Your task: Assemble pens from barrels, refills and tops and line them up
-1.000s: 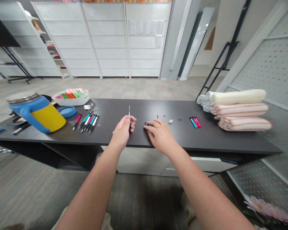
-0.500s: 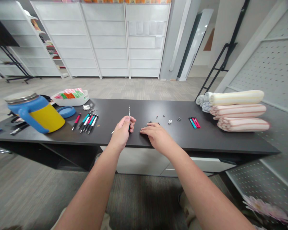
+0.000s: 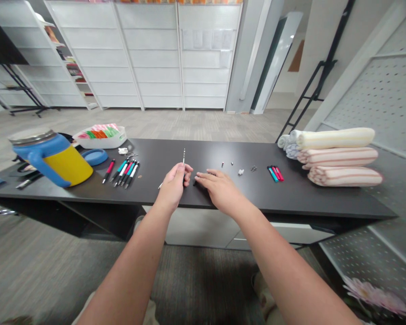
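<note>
My left hand (image 3: 173,180) is closed around a pen refill (image 3: 184,155), a thin silvery stick that points up past the thumb; its lower part is hidden in the fingers. A thin bright piece (image 3: 160,185) lies just left of that hand. My right hand (image 3: 219,187) is low over the desk, palm down, with a small black pen part (image 3: 195,182) at its fingertips. The thumb is hidden, and more dark pieces show behind the knuckles. Several assembled pens (image 3: 126,173) lie to the left. Coloured pen barrels (image 3: 275,174) lie to the right.
Small metal bits (image 3: 253,168) and white bits (image 3: 241,172) lie right of my right hand. A blue-yellow mug (image 3: 67,162) lies tilted at the left near a blue lid (image 3: 94,156) and a white basket (image 3: 117,141). Rolled towels (image 3: 341,155) are stacked at the right end.
My right hand has shifted slightly left towards my left hand, and a black part now shows at its fingertips. The left hand keeps its hold on the refill.
</note>
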Tool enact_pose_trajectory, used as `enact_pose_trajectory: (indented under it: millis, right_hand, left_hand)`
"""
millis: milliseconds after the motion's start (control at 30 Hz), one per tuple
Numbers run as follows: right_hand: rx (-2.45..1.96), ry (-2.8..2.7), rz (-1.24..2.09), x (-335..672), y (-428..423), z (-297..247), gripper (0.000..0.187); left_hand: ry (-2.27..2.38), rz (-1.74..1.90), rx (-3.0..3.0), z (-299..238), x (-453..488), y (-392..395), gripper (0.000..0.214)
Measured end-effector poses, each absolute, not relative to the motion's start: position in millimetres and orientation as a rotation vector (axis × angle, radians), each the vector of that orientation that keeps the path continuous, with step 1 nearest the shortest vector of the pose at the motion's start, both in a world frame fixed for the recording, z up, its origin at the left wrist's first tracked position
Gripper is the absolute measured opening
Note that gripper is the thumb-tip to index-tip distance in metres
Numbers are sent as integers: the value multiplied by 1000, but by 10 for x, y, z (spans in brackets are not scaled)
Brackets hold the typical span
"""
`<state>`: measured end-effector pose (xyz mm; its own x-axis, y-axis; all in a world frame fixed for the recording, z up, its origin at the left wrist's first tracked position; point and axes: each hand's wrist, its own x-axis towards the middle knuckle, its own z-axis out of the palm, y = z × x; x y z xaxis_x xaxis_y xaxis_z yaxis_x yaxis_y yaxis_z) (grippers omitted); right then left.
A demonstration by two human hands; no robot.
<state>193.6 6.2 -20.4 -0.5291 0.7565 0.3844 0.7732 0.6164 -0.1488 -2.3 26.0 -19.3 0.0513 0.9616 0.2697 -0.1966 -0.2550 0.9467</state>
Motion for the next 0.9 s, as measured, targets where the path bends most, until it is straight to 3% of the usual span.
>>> enact_pose_trajectory:
  millis: [267,700,900]
  right_hand:
    - [-1079,-2527,37,1817,278,-201,43]
    - [-1202,-2589,-185,1736,-20,-3,14]
    - [-1083,-2178,190,1941,-50,-78,16]
  left_hand:
    - [881,1444,1238,-192,-16,272,40]
    - [906,1418,1271,-197,-25,269,41]
    - [1002,1266,1533,-168,-51,222,43]
